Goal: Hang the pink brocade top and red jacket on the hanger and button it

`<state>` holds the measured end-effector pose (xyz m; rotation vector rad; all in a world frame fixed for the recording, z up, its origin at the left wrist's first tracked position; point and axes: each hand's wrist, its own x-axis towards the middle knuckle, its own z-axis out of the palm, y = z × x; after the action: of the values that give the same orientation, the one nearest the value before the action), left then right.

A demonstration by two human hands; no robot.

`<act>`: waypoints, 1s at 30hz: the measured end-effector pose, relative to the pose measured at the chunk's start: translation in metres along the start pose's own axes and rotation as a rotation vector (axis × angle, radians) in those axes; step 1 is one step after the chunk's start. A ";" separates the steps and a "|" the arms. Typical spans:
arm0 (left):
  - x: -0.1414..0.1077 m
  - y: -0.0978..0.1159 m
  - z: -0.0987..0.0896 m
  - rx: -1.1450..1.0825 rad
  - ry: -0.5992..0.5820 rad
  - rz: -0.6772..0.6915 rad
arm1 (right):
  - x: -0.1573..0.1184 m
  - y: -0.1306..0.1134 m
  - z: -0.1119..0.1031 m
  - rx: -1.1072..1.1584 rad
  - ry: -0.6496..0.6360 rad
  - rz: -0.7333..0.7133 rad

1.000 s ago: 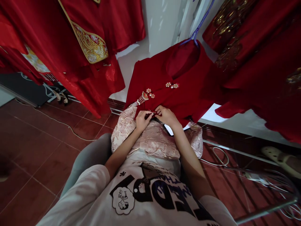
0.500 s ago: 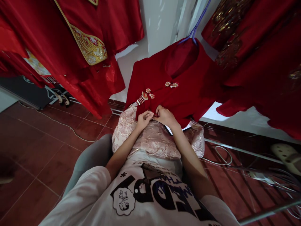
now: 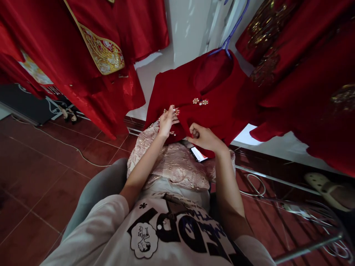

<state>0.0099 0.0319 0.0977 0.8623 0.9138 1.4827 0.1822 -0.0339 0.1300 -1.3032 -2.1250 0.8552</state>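
Note:
A red jacket (image 3: pixel 222 118) hangs from a purple hanger (image 3: pixel 229 37) in front of me, its lower part over my lap. My left hand (image 3: pixel 167 121) lies against its front with fingers stretched out, at a beaded flower ornament (image 3: pixel 177 111) that it partly covers. My right hand (image 3: pixel 205 138) is closed, with curled fingers pinching the jacket's front at the lower middle; the fingertips are partly hidden. Higher up, near the neckline, sits another beaded flower clasp (image 3: pixel 200 101). Pink brocade cloth (image 3: pixel 177 166) covers my lap, and a phone (image 3: pixel 198 154) with a lit screen rests on it.
Red garments with gold embroidery (image 3: pixel 107 55) hang at the left, and more red clothing (image 3: pixel 299 92) hangs at the right. A white cable (image 3: pixel 69 146) runs across the tiled floor. A metal rack (image 3: pixel 310 247) and a foot in a pale clog (image 3: pixel 321 186) are at the lower right.
My hands were together at the jacket's lower front. The left has moved up to the beaded ornament; the right has shifted slightly right, and more of the phone shows.

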 end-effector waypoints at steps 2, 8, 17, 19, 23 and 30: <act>-0.004 0.002 0.001 -0.049 0.004 -0.064 | -0.004 -0.002 -0.006 0.012 -0.021 -0.004; -0.016 -0.001 -0.001 0.016 0.012 -0.036 | -0.012 -0.008 -0.011 -0.008 -0.084 0.032; -0.014 -0.011 -0.002 0.253 0.062 -0.112 | -0.014 -0.021 -0.006 -0.098 -0.183 0.041; -0.016 -0.014 -0.001 0.292 0.023 -0.104 | -0.018 -0.023 -0.009 -0.106 -0.198 0.035; -0.014 -0.011 0.015 0.436 -0.229 0.185 | -0.028 -0.024 -0.023 -0.117 -0.137 0.042; 0.005 0.021 0.076 0.840 -0.500 0.719 | -0.046 -0.018 -0.049 0.001 -0.010 0.085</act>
<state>0.0687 0.0413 0.1490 2.2480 0.8721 1.3129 0.2248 -0.0698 0.1722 -1.3997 -2.0891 0.8989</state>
